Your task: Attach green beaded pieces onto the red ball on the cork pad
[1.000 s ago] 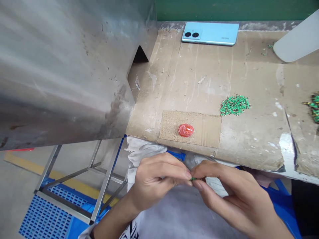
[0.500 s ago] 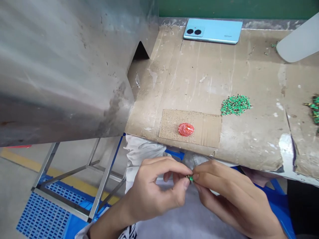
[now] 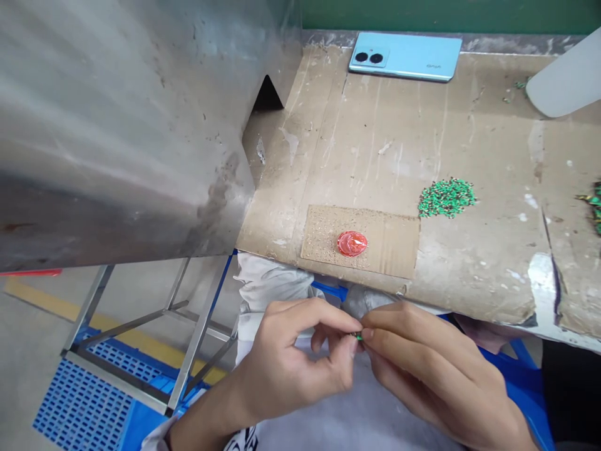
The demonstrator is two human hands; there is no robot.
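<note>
My left hand (image 3: 295, 363) and my right hand (image 3: 432, 369) meet just below the bench edge. Between their fingertips they pinch a tiny green component (image 3: 359, 336), mostly hidden by the fingers, so its exact shape cannot be told. A pile of similar small green parts (image 3: 446, 198) lies on the cardboard-covered bench (image 3: 357, 150), above and beyond my right hand. Closer to my hands, a round red blob (image 3: 352, 243) sits on a rough cardboard patch (image 3: 323, 238).
A large dented steel sheet housing (image 3: 117, 125) fills the left side. Further parts (image 3: 595, 203) lie at the right edge, beside a white curved object (image 3: 566, 78). A light blue phone (image 3: 404, 56) lies at the back. Below left stand a metal frame (image 3: 197, 338) and blue grating (image 3: 84, 401).
My fingers have shifted slightly around the green component, which now shows less between them. Both hands stay together at the same spot, and the view has drifted a little.
</note>
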